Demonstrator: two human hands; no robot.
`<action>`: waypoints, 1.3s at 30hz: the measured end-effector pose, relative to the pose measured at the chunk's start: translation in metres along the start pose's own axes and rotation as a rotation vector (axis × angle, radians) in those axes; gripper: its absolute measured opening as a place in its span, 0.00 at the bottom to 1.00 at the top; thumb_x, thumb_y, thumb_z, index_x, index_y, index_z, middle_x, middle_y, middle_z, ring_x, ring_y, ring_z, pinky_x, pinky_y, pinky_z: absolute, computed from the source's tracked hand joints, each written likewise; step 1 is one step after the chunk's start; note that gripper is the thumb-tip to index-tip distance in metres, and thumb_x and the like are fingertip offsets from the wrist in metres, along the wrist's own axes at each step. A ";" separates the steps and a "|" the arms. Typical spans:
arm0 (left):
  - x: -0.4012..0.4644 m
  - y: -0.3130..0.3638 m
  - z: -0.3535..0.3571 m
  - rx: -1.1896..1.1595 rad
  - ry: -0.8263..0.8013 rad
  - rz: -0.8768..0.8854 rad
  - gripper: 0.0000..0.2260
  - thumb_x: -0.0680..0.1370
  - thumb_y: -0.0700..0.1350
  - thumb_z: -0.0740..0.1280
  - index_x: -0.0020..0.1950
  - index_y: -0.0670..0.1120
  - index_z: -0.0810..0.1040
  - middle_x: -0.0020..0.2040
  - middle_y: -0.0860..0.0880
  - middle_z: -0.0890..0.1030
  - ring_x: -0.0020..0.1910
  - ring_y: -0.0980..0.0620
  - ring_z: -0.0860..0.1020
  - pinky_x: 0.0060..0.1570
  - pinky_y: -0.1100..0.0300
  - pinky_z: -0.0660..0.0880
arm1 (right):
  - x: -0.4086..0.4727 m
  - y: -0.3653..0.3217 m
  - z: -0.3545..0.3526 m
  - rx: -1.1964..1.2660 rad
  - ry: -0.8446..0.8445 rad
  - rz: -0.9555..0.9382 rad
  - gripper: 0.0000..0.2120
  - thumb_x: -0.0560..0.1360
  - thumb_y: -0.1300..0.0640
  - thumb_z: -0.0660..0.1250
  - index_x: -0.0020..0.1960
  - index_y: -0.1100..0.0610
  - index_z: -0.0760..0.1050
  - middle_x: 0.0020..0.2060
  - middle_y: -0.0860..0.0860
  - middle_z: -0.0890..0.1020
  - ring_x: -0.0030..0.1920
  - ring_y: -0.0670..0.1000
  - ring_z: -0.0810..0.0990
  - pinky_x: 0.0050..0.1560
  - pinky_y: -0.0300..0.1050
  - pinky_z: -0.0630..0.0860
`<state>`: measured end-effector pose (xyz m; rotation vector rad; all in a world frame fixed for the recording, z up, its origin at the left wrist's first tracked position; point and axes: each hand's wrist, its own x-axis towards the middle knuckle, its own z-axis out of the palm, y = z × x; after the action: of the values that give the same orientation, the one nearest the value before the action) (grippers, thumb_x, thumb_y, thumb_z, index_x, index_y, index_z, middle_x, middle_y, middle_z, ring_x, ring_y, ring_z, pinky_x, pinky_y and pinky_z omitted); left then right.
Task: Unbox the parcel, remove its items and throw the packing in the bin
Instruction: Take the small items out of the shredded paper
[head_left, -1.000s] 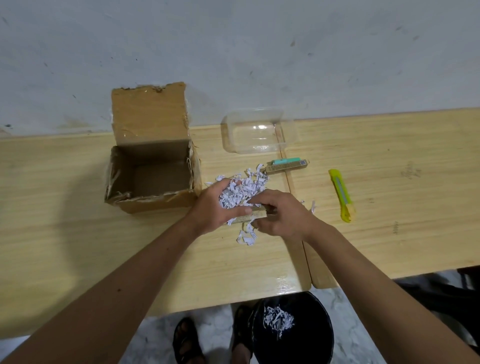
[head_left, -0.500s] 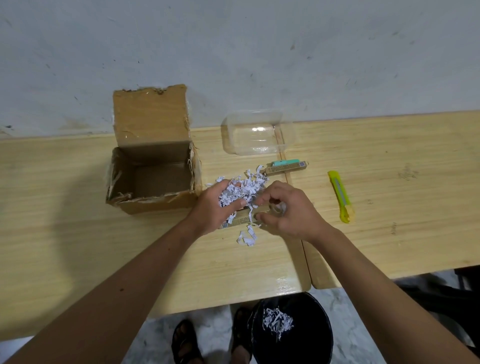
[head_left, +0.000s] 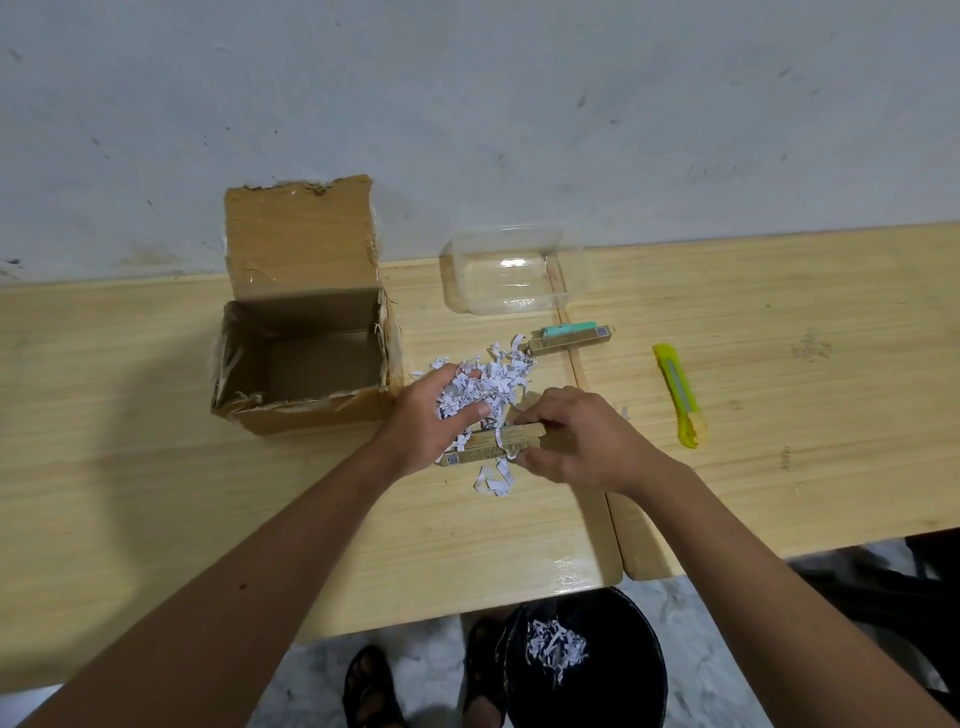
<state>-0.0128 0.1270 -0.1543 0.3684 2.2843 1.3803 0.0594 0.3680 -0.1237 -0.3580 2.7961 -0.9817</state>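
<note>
mid frame we see the left hand grabbing a wad of shredded paper, fingers curled round it. the right hand pinches a slim brown item box lying on the table. opened parcel upper left, black bin bottom centre holding shreds.

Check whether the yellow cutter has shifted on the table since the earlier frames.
No. The yellow cutter lies at the same spot and angle right of the table seam.
</note>
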 end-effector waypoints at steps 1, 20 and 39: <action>0.000 0.001 0.000 0.003 0.000 0.007 0.30 0.78 0.58 0.74 0.75 0.46 0.74 0.72 0.50 0.79 0.73 0.53 0.75 0.76 0.49 0.70 | -0.002 -0.001 -0.003 0.011 0.002 0.002 0.20 0.70 0.49 0.80 0.60 0.52 0.83 0.46 0.41 0.79 0.45 0.40 0.75 0.48 0.32 0.67; 0.000 0.002 0.005 -0.033 0.009 0.044 0.19 0.78 0.48 0.76 0.67 0.48 0.78 0.58 0.56 0.85 0.56 0.66 0.82 0.56 0.71 0.74 | -0.033 0.041 -0.081 0.313 0.293 0.319 0.17 0.71 0.61 0.80 0.58 0.49 0.84 0.49 0.49 0.86 0.50 0.51 0.85 0.57 0.45 0.82; -0.001 -0.004 0.010 0.073 0.064 -0.014 0.24 0.78 0.45 0.77 0.72 0.45 0.74 0.61 0.57 0.80 0.59 0.68 0.78 0.64 0.69 0.72 | 0.001 0.067 -0.035 0.250 0.501 0.413 0.23 0.68 0.65 0.81 0.61 0.55 0.81 0.53 0.50 0.83 0.50 0.49 0.84 0.54 0.48 0.84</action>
<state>-0.0069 0.1330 -0.1615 0.3351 2.3892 1.3228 0.0393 0.4395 -0.1391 0.5500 2.9083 -1.4401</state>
